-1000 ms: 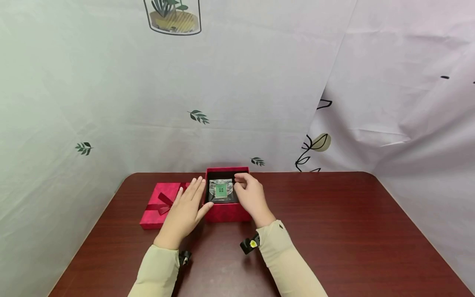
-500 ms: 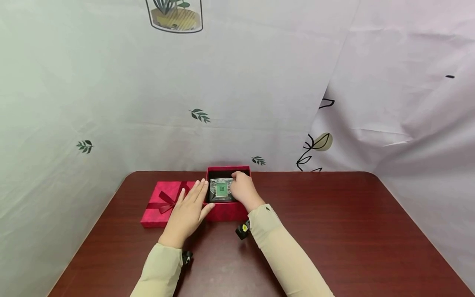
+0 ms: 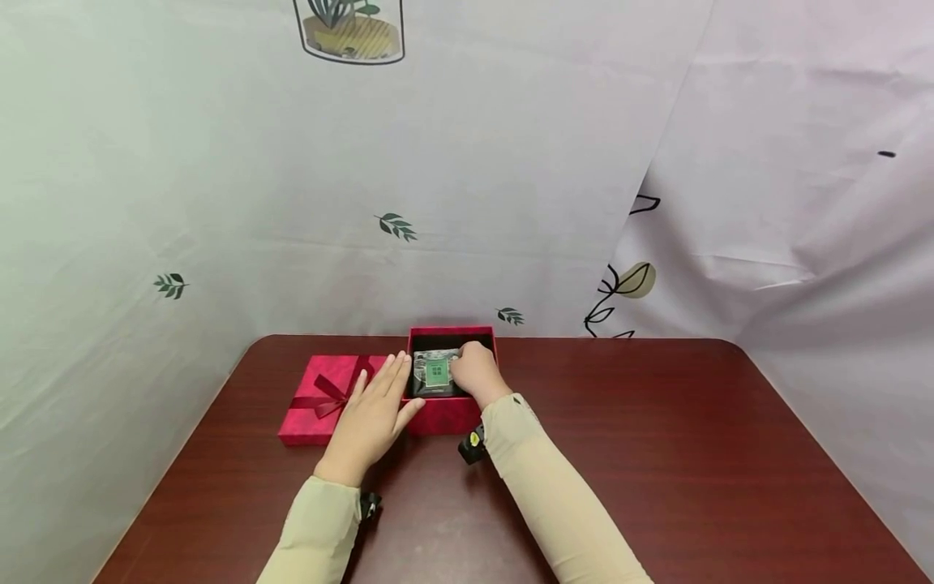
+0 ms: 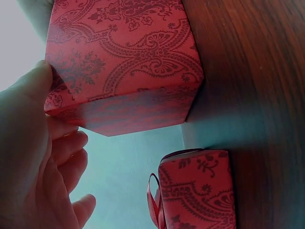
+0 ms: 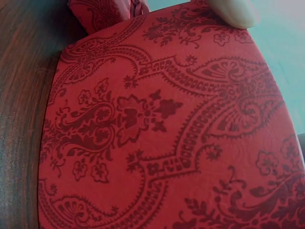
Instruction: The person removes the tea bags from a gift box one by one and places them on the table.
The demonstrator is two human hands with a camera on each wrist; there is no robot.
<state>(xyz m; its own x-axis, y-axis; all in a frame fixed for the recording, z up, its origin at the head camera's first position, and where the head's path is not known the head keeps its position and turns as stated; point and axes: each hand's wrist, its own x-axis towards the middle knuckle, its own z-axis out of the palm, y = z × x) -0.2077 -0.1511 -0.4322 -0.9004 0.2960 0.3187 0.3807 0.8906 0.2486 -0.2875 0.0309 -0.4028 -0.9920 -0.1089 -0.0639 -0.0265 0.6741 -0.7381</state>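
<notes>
In the head view, a red box (image 3: 447, 417) stands uncovered at the far side of the dark wooden tabletop (image 3: 671, 454), and its lid (image 3: 310, 418) lies to its left, a ribbon bow (image 3: 330, 396) on top. A green-labelled packet (image 3: 435, 375) lies inside the box, toward the left wall. The left hand (image 3: 368, 423) has its fingers straight and thumb apart, fingertips at the box's left rim. The right hand (image 3: 477, 370) reaches in at the packet's right edge with curled fingers; I cannot tell whether it pinches the packet.

In the left wrist view, the left thumb (image 4: 39, 78) touches a corner of the box, and the lid sits apart beyond it.

In the right wrist view, the box's patterned front fills most of the space. A fingertip, probably the left thumb, shows at its top edge; the right hand's hold is hidden.

As I judge it, uncovering is done; handling the packet looks unfinished, and the lid is not on the box
</notes>
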